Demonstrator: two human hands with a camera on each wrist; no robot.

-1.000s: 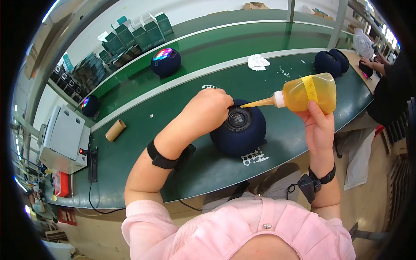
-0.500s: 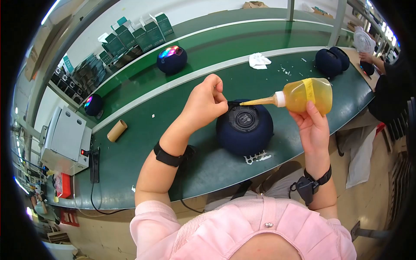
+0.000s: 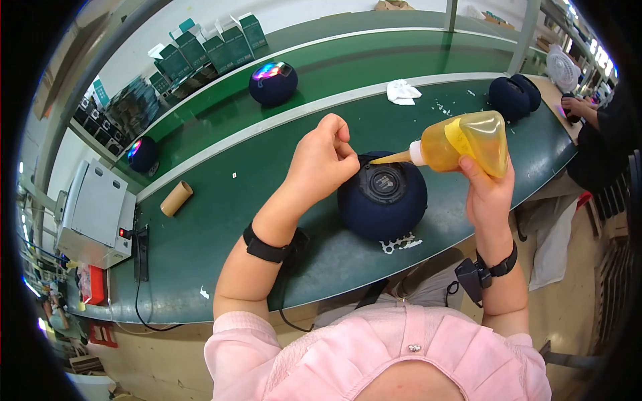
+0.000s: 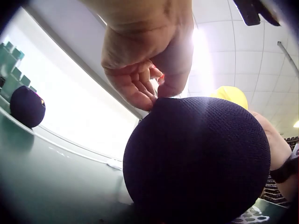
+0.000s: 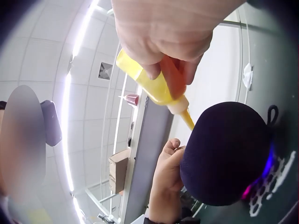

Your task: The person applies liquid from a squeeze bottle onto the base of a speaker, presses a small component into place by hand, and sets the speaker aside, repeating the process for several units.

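Observation:
A round speaker (image 3: 384,217) in dark blue mesh fabric sits on the green table, its black round base plate (image 3: 384,184) facing up. At the plate's far edge, my left hand (image 3: 319,159) pinches the fabric rim (image 4: 162,101) between thumb and finger and holds it raised. My right hand (image 3: 488,194) grips a clear squeeze bottle (image 3: 461,142) of yellow liquid, likely glue, tipped sideways. Its long nozzle (image 3: 391,158) points left, the tip right at the raised fabric. In the right wrist view, a blue and pink glow shows under the speaker.
White perforated residue (image 3: 400,243) lies by the speaker. Crumpled white tissue (image 3: 402,92), a cardboard tube (image 3: 176,198) and a grey machine (image 3: 97,214) stand farther off. Two dark speakers (image 3: 509,99) sit at right near another person. Lit speakers (image 3: 273,85) stand on the belt behind.
My left hand has risen from over the plate's edge and now pulls the fabric up. The bottle has come slightly left and looks more squeezed. The lit speaker on the belt has shifted right.

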